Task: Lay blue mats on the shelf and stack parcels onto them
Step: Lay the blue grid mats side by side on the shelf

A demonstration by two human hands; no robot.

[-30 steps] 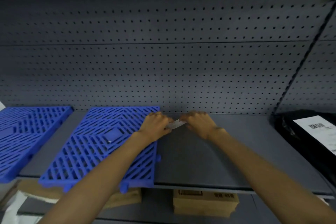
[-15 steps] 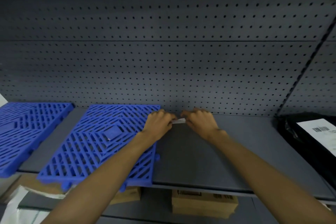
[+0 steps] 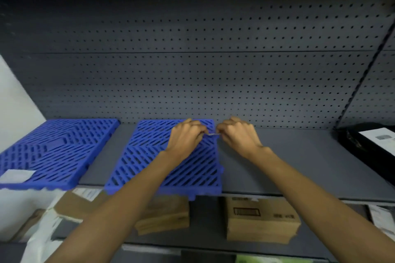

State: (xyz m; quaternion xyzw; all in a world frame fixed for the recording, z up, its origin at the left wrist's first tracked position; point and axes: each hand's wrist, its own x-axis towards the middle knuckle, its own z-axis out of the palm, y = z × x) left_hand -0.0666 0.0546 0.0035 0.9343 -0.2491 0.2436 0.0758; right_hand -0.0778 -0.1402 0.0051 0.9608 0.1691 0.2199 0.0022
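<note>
Left hand (image 3: 186,141), right hand (image 3: 239,139) shifted to slatted blue mat (image 3: 149,156) edge; curled fingers (image 3: 199,128) pinch pale strip (image 3: 213,134).

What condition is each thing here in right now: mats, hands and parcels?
left blue mat: flat on shelf, front edge overhanging.
middle blue mat: flat on shelf, no parcel on it.
thin pale strip: pinched between both hands.
left hand: pinching the strip.
right hand: pinching the strip.
black parcel: lying label up.

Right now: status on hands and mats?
Left hand and right hand pinch a pale strip. Left mat and middle mat lie on shelf, no parcels on them. Black parcel far right.
</note>
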